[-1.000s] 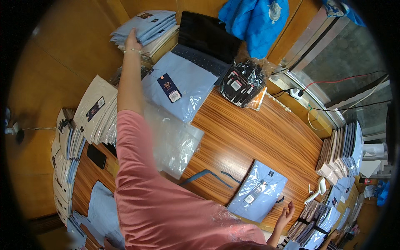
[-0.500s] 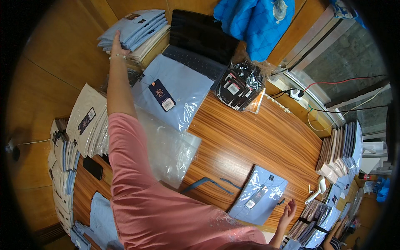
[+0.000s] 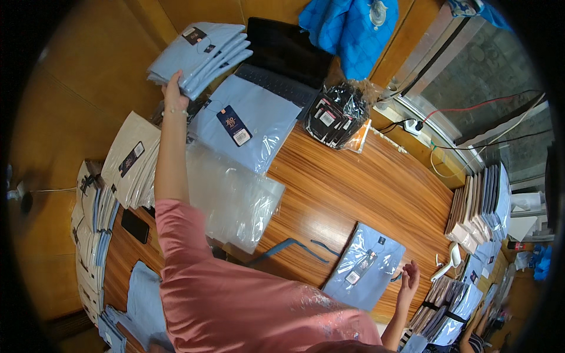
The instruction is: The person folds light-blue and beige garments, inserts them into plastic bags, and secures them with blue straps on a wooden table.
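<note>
At the far left, my left hand point(image 3: 173, 94) is closed on the near edge of a stack of folded light-blue shirts point(image 3: 203, 53). The shirts are in clear bags, with dark tags on the top one. Just below the stack, another folded blue shirt point(image 3: 259, 115) with a large navy tag lies partly over a laptop point(image 3: 282, 88). At the near right, my right hand point(image 3: 410, 279) is held with its fingers apart, holding nothing. Beside it a bagged blue shirt point(image 3: 368, 267) lies on the wooden table point(image 3: 359, 182), with dark blue strips point(image 3: 288, 244) to its left.
Clear plastic bags point(image 3: 229, 194) lie mid-left, near cream bagged shirts point(image 3: 132, 159) and a phone point(image 3: 135, 226). A bag of black packets point(image 3: 335, 117) sits by the laptop. More shirt stacks point(image 3: 479, 206) and a white handheld tool point(image 3: 450, 262) are at right. Another person's arm point(image 3: 474, 329) shows lower right.
My left hand has moved the blue shirt stack slightly right and nearer, up off the pile beneath it. My right hand has shifted slightly upward, with its fingers still apart.
</note>
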Demonstrator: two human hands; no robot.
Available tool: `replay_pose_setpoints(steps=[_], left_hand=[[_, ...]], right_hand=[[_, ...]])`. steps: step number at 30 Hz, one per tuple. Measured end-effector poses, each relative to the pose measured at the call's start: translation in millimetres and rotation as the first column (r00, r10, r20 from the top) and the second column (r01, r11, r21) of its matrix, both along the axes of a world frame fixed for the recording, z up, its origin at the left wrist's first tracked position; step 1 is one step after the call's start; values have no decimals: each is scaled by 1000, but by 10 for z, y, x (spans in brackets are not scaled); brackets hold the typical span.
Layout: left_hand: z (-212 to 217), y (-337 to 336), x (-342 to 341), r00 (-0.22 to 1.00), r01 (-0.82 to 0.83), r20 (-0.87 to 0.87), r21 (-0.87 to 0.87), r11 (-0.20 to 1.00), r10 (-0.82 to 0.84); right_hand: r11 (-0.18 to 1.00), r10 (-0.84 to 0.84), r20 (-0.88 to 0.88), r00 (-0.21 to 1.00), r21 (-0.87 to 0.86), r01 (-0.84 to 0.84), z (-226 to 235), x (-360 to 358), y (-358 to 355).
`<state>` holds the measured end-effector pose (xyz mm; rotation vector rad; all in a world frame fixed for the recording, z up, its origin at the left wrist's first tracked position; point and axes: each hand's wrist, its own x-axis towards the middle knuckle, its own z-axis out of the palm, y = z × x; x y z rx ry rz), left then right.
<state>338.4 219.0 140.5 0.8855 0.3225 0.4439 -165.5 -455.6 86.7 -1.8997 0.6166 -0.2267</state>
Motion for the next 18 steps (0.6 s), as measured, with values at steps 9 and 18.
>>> replay_pose_setpoints(steps=[9, 18], left_hand=[[200, -1589, -2164, 1000, -13, 10, 46, 999, 12], [-583, -3163, -3910, 849, 515, -196, 100, 851, -490]], right_hand=[[979, 164, 139, 977, 96, -178, -196, 461, 183], [314, 322, 124, 939, 921, -230, -170, 1541, 909]])
